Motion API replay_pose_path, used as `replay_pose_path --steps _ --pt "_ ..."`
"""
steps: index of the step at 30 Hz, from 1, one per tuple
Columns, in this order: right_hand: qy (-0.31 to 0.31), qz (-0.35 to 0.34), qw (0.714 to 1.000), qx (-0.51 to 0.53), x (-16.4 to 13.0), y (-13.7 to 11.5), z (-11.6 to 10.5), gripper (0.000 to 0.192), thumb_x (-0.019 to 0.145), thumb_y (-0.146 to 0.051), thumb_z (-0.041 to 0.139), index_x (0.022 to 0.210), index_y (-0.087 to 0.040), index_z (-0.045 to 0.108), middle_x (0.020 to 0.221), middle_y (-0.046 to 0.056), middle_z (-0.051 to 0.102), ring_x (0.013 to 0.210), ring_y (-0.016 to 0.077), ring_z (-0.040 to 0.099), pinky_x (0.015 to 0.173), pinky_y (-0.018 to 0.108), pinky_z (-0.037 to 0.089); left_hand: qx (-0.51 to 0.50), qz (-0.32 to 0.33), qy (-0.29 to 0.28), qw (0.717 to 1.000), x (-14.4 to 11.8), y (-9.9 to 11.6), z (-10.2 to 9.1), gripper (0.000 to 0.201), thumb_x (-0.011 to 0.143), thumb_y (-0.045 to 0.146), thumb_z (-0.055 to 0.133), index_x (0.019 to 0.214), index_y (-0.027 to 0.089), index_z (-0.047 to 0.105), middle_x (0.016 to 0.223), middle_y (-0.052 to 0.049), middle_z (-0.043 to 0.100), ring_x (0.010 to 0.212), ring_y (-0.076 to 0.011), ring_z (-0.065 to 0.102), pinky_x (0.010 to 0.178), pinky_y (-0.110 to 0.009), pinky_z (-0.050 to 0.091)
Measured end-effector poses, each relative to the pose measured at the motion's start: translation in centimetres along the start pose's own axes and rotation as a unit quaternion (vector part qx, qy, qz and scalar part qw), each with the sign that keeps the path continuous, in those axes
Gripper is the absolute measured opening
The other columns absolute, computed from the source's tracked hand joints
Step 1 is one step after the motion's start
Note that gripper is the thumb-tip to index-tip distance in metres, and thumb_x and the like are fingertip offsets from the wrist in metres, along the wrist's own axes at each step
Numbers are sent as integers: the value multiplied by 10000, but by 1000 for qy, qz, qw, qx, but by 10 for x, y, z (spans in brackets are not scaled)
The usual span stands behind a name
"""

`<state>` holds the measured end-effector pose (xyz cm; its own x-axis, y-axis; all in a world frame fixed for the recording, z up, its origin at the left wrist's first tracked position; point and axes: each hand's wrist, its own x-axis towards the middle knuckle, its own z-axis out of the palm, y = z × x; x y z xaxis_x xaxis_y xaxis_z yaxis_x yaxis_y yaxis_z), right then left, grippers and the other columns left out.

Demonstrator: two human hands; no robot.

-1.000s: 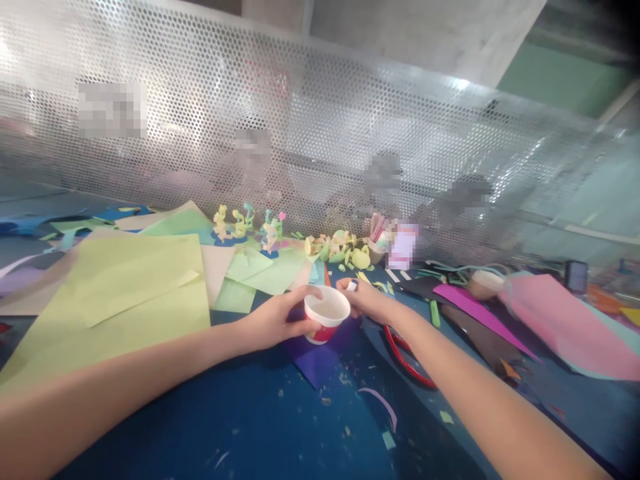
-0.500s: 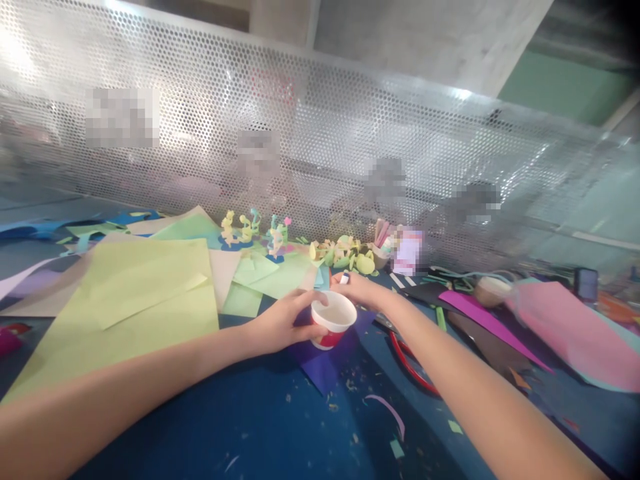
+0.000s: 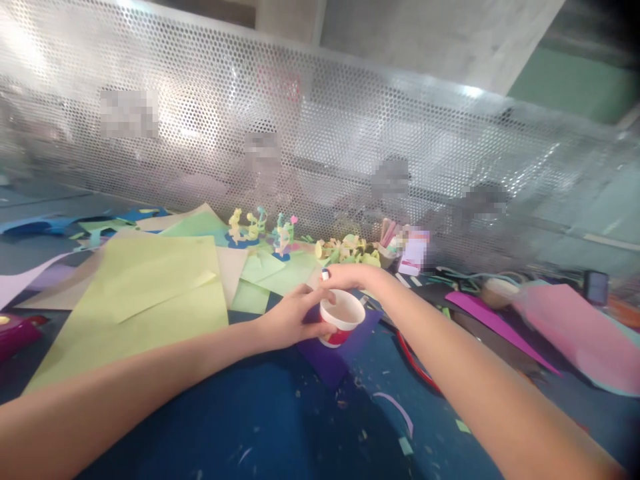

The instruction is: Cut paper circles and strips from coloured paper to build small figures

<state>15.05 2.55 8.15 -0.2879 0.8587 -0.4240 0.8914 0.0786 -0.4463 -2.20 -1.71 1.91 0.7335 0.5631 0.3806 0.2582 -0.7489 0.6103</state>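
A white paper cup (image 3: 339,336) with a red band stands upright on a piece of purple paper (image 3: 330,375). My left hand (image 3: 293,315) grips the cup from its left side, thumb against the outer wall and a finger over the rim. Behind the cup, my right hand (image 3: 347,275) is closed round a pen (image 3: 325,275); only its white end with a dark tip shows. The pen's lower end is hidden behind the cup and my left fingers.
Yellow-green paper sheets (image 3: 165,287) lie on the left. Small paper figures (image 3: 245,227) stand at the back before a perforated metal screen (image 3: 320,147). Red-handled scissors (image 3: 415,363) lie partly under my right forearm. Magenta paper (image 3: 500,327) and pink paper (image 3: 575,327) lie right.
My right hand with the pen has moved left around the far side of the cup. The left hand keeps its hold on the cup. The whole view has shifted slightly.
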Motion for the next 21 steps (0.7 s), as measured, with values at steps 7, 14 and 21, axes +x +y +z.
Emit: replay_pose_path --steps 7,14,21 --pt "-50 98 989 -97 21 -24 -1 216 870 -300 524 993 -129 575 926 27 606 745 128 598 636 281 516 9 36 14 999 1 1 -2 503 779 448 579 1215 223 467 1155 -111 484 1103 -274 475 951 -398 385" --pt "-38 125 981 -144 23 -34 5 261 864 -310 532 1053 -133 563 1026 45 594 860 175 598 725 344 514 30 39 26 998 0 -3 0 485 770 474 577 1177 222 500 1123 -109 491 1109 -286 461 956 -401 375" --pt "-16 103 980 -167 23 -36 7 267 861 -308 536 1065 -138 560 1050 51 587 878 179 594 737 350 511 44 39 28 998 0 -5 1 488 771 487 572 1163 206 505 1102 -114 487 1078 -279 475 936 -391 391"
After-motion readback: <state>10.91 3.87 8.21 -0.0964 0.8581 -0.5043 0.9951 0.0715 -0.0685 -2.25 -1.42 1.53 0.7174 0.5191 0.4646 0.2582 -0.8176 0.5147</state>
